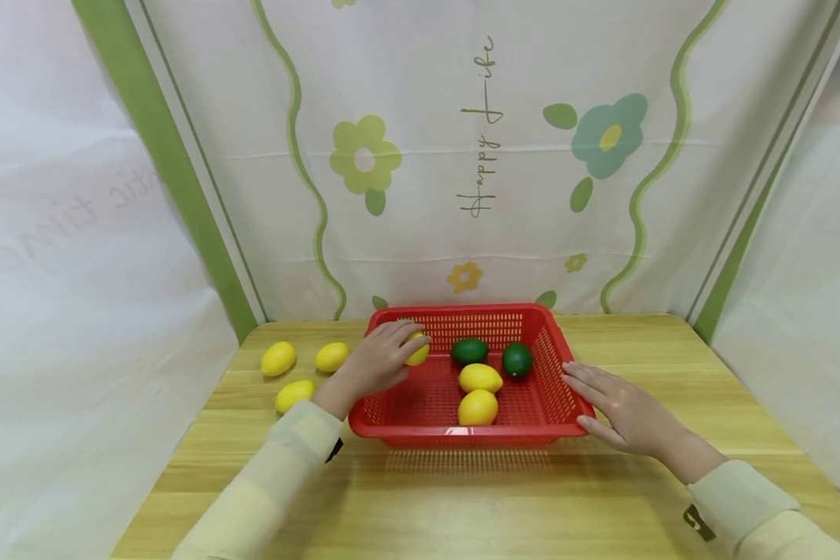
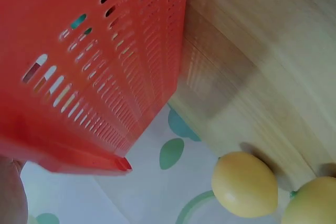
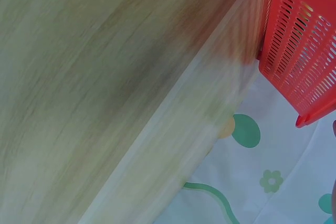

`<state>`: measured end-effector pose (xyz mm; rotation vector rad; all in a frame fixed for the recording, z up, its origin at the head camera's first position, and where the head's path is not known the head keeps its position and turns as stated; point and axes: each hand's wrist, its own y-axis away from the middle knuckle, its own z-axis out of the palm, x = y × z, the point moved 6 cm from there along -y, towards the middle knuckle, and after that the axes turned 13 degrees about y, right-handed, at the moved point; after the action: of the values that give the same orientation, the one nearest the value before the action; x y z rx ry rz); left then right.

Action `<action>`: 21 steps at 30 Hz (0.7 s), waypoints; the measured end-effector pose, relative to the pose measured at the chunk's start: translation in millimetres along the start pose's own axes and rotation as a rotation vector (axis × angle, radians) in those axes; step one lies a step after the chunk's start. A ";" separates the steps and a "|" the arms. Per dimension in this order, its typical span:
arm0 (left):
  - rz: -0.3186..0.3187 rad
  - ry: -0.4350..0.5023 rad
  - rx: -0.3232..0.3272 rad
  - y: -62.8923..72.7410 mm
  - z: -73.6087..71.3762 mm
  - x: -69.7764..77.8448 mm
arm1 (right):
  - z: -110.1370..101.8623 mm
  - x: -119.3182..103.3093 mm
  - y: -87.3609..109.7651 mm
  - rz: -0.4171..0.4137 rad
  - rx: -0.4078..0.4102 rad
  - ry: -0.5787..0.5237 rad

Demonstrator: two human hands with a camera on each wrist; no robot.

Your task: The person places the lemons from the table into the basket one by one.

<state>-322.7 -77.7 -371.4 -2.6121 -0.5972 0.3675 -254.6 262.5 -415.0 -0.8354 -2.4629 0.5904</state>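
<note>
In the head view a red plastic basket [image 1: 420, 397] with slotted walls stands on the table. Over its left part, my left hand [image 1: 381, 359] grips a yellow lemon [image 1: 416, 354] with curled fingers. My right hand [image 1: 623, 408] rests on the basket's right rim, its fingers fairly straight. Two lemons, one nearer [image 1: 477, 407] and one behind it [image 1: 481, 379], lie inside the basket. Beyond them are two dark green fruits, an oval one [image 1: 470, 351] and a rounder one [image 1: 516, 359]. The held lemon is hidden in the left wrist view.
Left of the basket, three more lemons lie on the wooden table [image 1: 462, 505]: one at the far left [image 1: 278, 358], one nearer the basket [image 1: 332, 357] and one in front [image 1: 295, 396]. A white flowered curtain [image 1: 420, 233] hangs behind the table.
</note>
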 end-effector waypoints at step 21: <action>-0.002 0.039 -0.047 -8.0 17.6 -1.6 | -0.9 -1.6 -0.9 -0.013 0.040 -0.007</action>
<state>-332.9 -65.7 -382.8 -2.6569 -0.6024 0.3043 -253.4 261.0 -414.3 -0.8019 -2.4533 0.6366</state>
